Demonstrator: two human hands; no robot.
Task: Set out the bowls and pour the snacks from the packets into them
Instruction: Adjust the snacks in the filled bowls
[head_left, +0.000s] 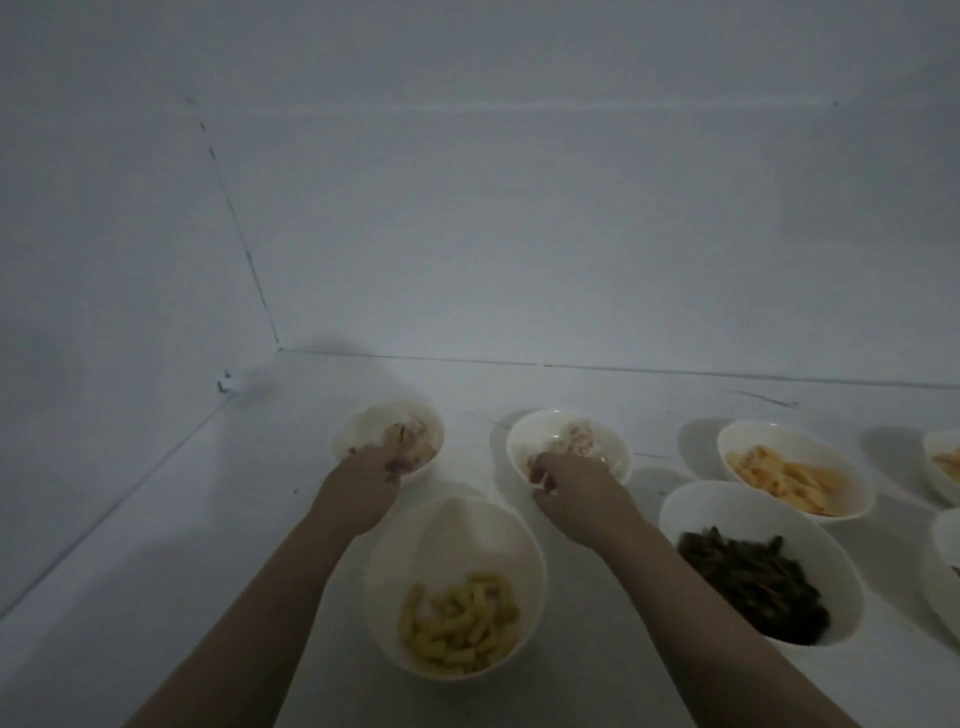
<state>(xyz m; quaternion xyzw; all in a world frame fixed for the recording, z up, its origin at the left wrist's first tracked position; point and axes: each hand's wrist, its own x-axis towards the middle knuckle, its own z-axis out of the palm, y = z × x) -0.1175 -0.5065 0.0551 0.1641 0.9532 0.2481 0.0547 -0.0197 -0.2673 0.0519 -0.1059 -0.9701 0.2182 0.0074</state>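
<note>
Nearest the person sits a white round bowl of pale yellow tube-shaped snacks (457, 592), with a white bowl of dark brown strips (758, 566) to its right, both on the white desk (156, 571). Beyond them, the left hand (363, 483) reaches to the near rim of a small white bowl of pinkish pieces (389, 441) — whether it grips is lost in blur. The right hand (566, 486) curls at the rim of a second such bowl (569, 447), seemingly pinching it. Farther right lies a glossy bowl of orange chips (795, 470). No packets show.
</note>
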